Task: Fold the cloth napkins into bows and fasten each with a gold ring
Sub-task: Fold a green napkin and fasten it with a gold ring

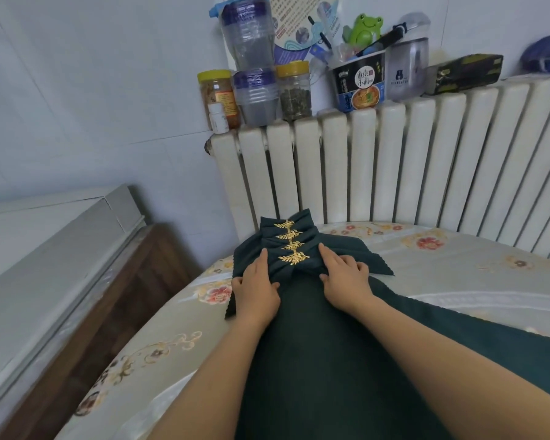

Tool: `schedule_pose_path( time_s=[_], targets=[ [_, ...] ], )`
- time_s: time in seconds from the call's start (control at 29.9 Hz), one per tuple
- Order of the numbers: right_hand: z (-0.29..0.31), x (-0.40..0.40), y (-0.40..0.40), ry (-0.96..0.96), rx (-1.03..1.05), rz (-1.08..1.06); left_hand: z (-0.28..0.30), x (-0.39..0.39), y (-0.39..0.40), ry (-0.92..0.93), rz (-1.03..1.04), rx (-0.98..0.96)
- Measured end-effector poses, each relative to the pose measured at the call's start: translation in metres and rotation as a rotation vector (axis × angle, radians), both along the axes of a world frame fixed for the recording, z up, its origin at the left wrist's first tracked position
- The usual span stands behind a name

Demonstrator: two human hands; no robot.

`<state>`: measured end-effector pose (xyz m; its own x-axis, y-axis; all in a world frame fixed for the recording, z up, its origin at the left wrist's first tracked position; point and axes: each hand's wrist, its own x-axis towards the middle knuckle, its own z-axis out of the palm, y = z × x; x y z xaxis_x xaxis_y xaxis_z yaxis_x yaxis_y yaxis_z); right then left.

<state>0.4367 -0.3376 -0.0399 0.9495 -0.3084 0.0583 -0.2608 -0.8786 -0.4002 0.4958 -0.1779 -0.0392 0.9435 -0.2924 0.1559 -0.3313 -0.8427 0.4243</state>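
Four bows done — more cloth waits

Both hands, left hand (pixel 256 289) and right hand (pixel 343 276), press flat on the nearest bow (pixel 294 265) on the bed (pixel 458 268) — four gold rings (pixel 291 244) on, unfolded green cloth (pixel 315 360) left.

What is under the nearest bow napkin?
More dark green cloth lies beneath the nearest bow; both hands press its wings. Anything under that cloth is hidden.

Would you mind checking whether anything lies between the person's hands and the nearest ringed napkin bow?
Nothing visible does. The left hand and right hand already rest on the nearest napkin bow, one on each side of its gold ring.
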Motion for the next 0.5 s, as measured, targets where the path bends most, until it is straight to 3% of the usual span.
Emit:
schedule_pose_path(
  time_s=[0.13, 0.5],
  targets=[
    [-0.006, 0.001, -0.003, 0.045, -0.12, 0.025, -0.001, 0.004, -0.001, 0.02, -0.007, 0.11],
    [0.005, -0.057, 0.016, -0.002, -0.254, 0.057, 0.021, -0.051, 0.01, -0.021, -0.014, 0.108]
  ],
)
